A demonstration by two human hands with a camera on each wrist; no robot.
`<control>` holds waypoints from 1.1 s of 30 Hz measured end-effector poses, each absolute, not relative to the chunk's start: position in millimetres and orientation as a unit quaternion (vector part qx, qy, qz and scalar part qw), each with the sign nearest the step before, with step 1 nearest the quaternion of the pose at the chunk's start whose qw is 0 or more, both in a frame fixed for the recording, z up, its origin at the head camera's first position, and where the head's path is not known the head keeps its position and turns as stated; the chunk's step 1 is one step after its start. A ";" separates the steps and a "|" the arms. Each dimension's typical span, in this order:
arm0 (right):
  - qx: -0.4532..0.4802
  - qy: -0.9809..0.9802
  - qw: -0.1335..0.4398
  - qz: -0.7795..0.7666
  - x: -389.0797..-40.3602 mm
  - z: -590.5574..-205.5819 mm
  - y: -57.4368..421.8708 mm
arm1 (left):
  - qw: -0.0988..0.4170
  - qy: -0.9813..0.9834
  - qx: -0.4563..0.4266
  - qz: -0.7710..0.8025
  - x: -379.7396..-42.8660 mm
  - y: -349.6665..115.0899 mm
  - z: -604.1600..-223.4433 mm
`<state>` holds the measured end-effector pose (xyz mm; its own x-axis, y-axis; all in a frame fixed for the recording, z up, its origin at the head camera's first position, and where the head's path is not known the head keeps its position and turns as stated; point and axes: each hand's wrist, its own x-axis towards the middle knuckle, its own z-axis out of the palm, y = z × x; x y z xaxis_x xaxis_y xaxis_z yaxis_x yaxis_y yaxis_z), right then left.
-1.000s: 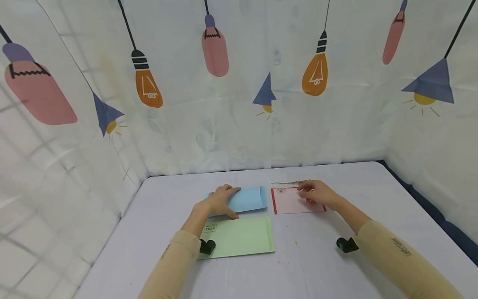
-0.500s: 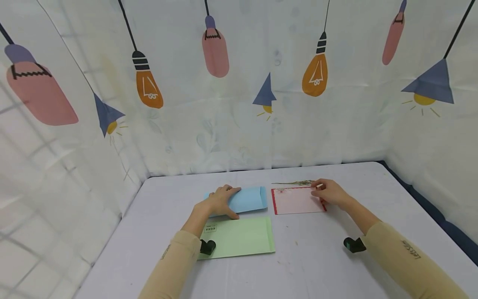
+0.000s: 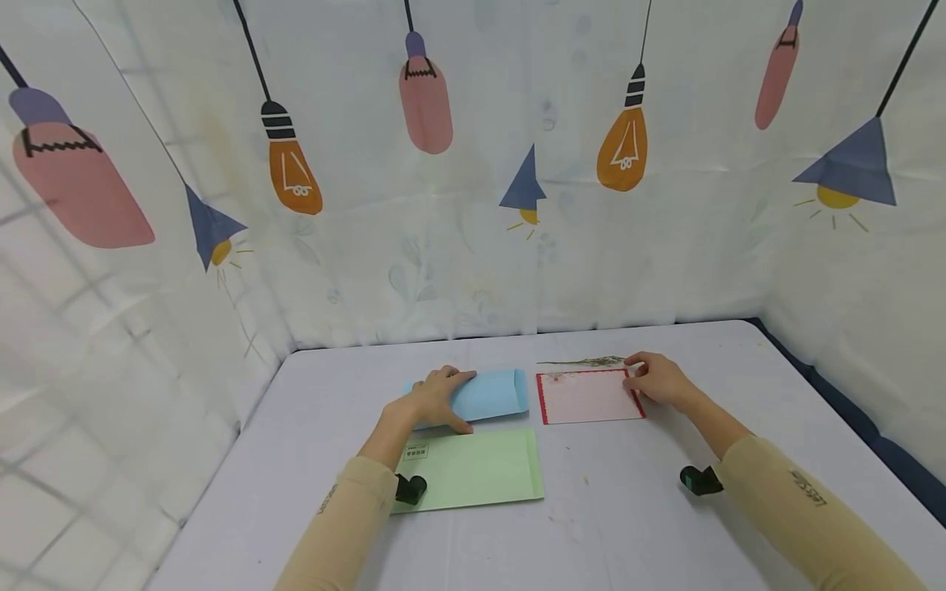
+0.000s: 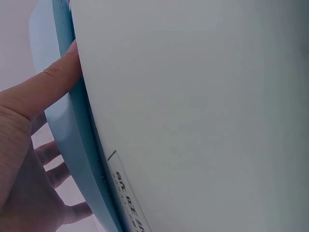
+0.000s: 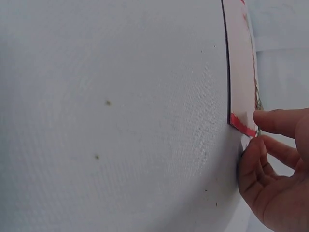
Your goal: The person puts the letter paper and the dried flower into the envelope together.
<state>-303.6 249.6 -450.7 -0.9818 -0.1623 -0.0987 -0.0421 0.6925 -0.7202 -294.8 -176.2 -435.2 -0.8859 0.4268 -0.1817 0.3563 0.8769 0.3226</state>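
Observation:
My left hand [image 3: 436,398] rests with spread fingers across a light blue envelope [image 3: 493,394]. Its thumb [image 4: 53,79] lies at the near edge of the blue envelope, beside the green envelope [image 3: 476,469], which looks pale in the left wrist view. Part of the blue envelope is hidden beneath that hand. To the right lies a pink card [image 3: 580,397] with red side edges and a floral print. At its right end is my right hand [image 3: 658,380], fingers bent and spaced apart, fingertips right at the card's edge. A thin dried sprig [image 3: 584,361] lies just beyond the card, its bushy end near those fingers.
White cloth covers the table [image 3: 606,525], with small dark specks on it. Behind stands a white curtain [image 3: 473,263] printed with lamps. Dark blue fabric [image 3: 857,419] shows along the table's right side. A black wrist camera [image 3: 700,481] hangs below the right sleeve.
My right hand has moved right across the card to its right edge, uncovering the card's middle and the sprig's bushy end. My left hand and both envelopes have stayed put.

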 end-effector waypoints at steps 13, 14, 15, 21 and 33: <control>-0.085 0.929 0.053 -0.356 -306.5 -457.6 250.6 | 0.122 0.960 0.203 0.146 -296.2 -177.1 -437.5; -0.084 0.930 0.053 -0.355 -306.7 -458.0 250.5 | 0.122 0.961 0.203 0.145 -296.3 -177.1 -437.7; -0.082 0.930 0.051 -0.355 -306.8 -458.5 250.2 | 0.122 0.961 0.203 0.145 -296.3 -177.1 -437.8; -0.067 0.928 0.050 -0.362 -307.4 -461.6 248.4 | 0.124 0.961 0.201 0.143 -296.4 -177.0 -439.1; -0.069 0.926 0.032 -0.370 -303.9 -459.7 247.3 | 0.123 0.962 0.200 0.141 -295.8 -176.2 -437.4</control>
